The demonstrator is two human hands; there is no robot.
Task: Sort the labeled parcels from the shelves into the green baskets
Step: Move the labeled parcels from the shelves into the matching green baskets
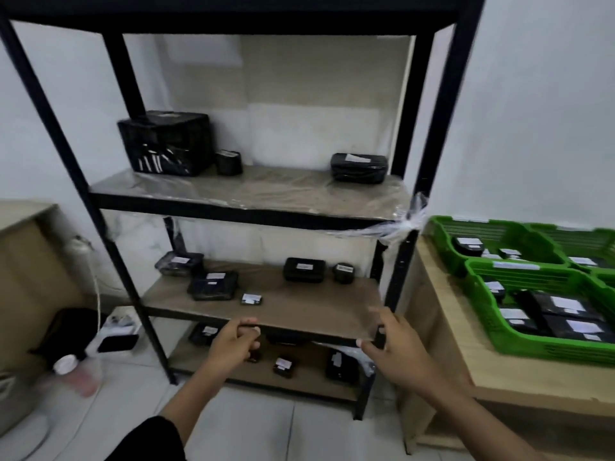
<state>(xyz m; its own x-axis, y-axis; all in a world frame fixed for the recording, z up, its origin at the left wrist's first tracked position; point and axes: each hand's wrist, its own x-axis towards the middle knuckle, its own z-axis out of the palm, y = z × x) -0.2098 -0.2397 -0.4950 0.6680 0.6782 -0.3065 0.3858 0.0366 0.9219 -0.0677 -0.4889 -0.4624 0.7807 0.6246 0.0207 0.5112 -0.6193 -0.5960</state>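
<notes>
Black-wrapped parcels with white labels lie on a black metal shelf rack [114, 254]. The upper board holds a large parcel [166, 141], a small one [229, 163] and a flat one [359, 167]. The middle board [309, 307] carries several, among them a tiny parcel [252, 299] nearest its front edge. More parcels [283, 366] lie on the bottom board. Green baskets [532, 341] at the right hold several parcels. My left hand [234, 342] hovers at the middle board's front edge, fingers loosely curled, holding nothing. My right hand [389, 342] is empty near the right front post.
The baskets stand on a light wooden table [446, 331] right of the rack. A cardboard box [30, 261] stands at the left, with a white-capped bottle [71, 366], a white device [116, 331] and a cable on the tiled floor. Loose plastic wrap [406, 224] hangs at the rack's right post.
</notes>
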